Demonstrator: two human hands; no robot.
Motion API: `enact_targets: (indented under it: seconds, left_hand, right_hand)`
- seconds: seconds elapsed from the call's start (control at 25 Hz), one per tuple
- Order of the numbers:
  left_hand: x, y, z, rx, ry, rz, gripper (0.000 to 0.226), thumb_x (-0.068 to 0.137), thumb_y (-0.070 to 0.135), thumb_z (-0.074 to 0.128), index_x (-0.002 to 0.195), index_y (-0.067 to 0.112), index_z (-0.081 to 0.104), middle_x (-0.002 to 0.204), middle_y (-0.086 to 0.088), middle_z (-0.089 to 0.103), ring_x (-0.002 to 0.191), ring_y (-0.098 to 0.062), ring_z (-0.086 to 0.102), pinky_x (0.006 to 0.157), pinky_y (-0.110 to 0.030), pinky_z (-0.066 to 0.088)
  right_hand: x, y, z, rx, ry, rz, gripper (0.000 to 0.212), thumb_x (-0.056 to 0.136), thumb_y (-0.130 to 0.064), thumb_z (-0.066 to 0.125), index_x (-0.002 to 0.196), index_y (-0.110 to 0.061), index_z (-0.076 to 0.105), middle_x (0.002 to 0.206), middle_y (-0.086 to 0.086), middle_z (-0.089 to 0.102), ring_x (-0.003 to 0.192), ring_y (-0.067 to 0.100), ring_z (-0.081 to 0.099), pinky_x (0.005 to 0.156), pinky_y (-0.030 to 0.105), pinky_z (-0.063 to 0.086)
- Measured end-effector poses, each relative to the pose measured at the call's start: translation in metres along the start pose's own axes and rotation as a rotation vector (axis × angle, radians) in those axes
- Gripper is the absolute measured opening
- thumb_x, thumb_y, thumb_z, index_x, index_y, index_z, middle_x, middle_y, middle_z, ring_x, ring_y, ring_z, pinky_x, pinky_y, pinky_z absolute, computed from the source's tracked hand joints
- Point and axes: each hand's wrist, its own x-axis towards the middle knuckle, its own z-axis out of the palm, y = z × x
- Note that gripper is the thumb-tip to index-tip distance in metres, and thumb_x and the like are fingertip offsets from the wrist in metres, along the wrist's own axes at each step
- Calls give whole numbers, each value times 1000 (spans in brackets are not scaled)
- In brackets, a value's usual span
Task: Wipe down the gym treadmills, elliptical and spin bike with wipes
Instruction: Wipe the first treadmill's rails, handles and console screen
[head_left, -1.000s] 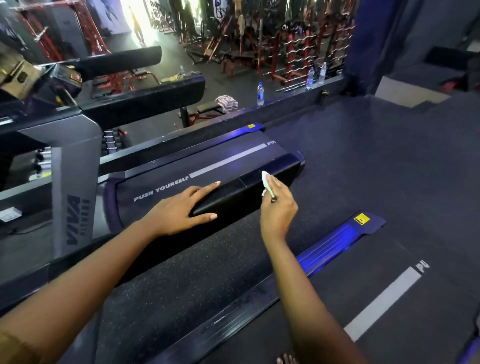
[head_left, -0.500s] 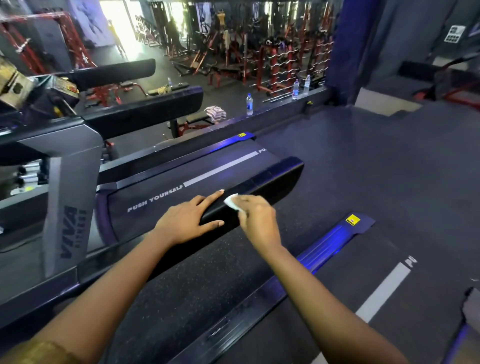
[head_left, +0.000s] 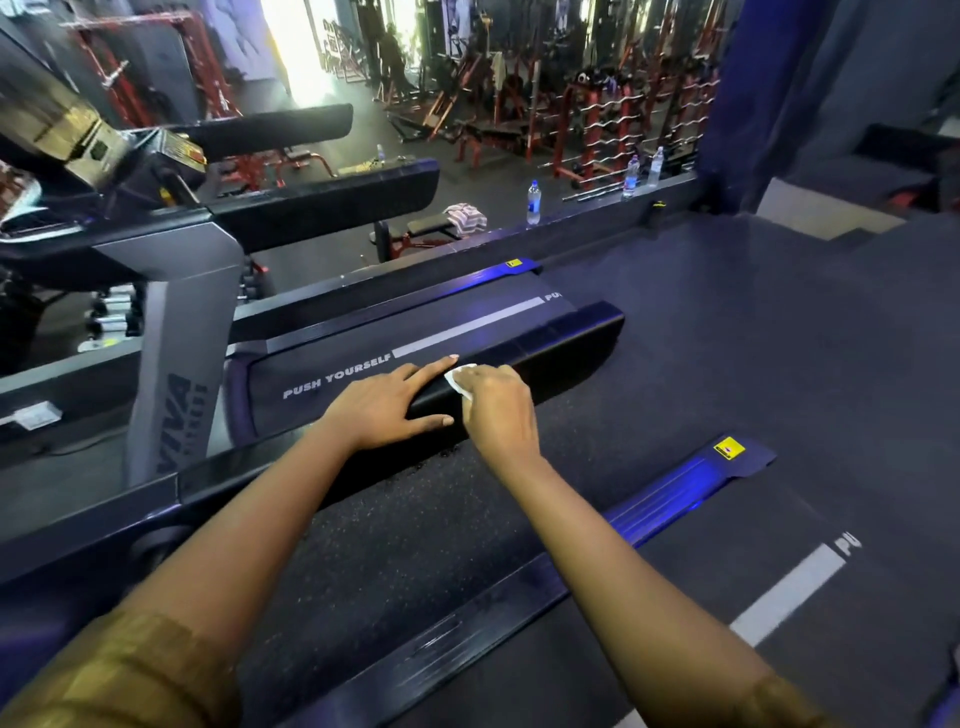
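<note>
Wipe (head_left: 460, 382), white and crumpled, pressed onto the black side rail (head_left: 566, 338) of the treadmill (head_left: 176, 364), beside the belt (head_left: 363, 340) marked PUSH YOURSELF. Held under the curled fingers of the right hand (head_left: 501, 410). Left hand (head_left: 387, 408) flat on the same rail just beside it, fingers straight, grasping nothing. Farther off, a water bottle (head_left: 533, 202) standing upright.

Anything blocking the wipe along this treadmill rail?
Yes: the left hand rests on the rail right beside the wipe, toward the near end. Toward the far end, nothing visible blocks the right hand.
</note>
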Motion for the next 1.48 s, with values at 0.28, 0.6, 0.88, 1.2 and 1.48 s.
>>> enact_targets:
  seconds: [0.28,0.6,0.88,1.2,1.48]
  left_hand:
    - [-28,-10,0,130,46,78,77,72,86,8,139,57,-15,153,3,25,132,-19,41,93,-39,48]
    - [-25,-12,8,138,120,69,79,75,83,15,144,54,-8,150,2,30,129,-20,44,93,-43,49]
    - [-26,-9,6,142,114,54,81,74,83,15,146,52,-4,149,1,32,128,-22,45,91,-41,49]
    - [-26,-8,6,158,120,58,81,74,81,14,146,50,-5,149,0,32,129,-21,43,94,-37,45]
    - [-28,-6,6,169,123,43,81,73,83,15,146,51,-4,149,2,32,128,-21,44,88,-36,46]
  right_hand:
    - [-10,75,0,637,622,695,37,79,15,51,105,-3,70,105,13,69,95,25,66,69,-7,35]
    - [-31,26,85,745,812,659,23,75,10,61,96,8,70,96,20,69,93,14,60,77,-3,38]
    - [-79,-5,100,835,589,737,34,78,14,62,103,-6,69,100,4,69,89,12,65,72,0,44]
    - [-25,29,90,882,823,972,30,83,9,57,106,-5,70,102,4,68,88,10,61,70,-3,38]
    - [-71,-30,94,962,613,802,35,79,16,59,106,-4,69,103,0,67,90,-1,64,76,4,45]
